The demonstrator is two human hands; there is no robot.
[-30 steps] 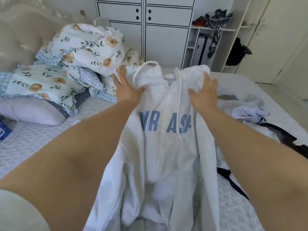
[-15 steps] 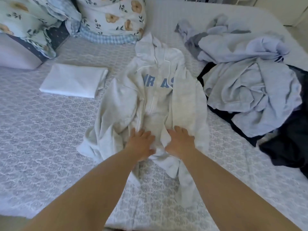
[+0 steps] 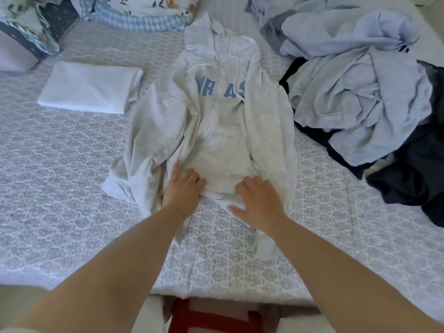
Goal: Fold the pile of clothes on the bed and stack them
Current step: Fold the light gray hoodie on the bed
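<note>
A pale grey zip hoodie [image 3: 216, 121] with blue letters lies face up on the bed, hood toward the pillows, sleeves bunched along its sides. My left hand [image 3: 183, 188] rests on its bottom hem at the left, fingers curled over the fabric edge. At the hem's right part, my right hand [image 3: 258, 200] presses flat with its fingers spread. A folded white garment [image 3: 89, 87] lies to the left. The unfolded pile [image 3: 355, 92] of light blue and dark clothes sits to the right.
The patterned bedspread [image 3: 72, 176] covers the bed. Floral pillows and bedding [image 3: 139, 13] line the far edge, with a lilac pillow [image 3: 14, 56] at the far left. The bed's near edge runs below my arms, with something red [image 3: 211, 318] beneath it.
The hoodie went from held up by its shoulders to lying flat on the bed. Both hands moved down to its bottom hem and have spread slightly apart there.
</note>
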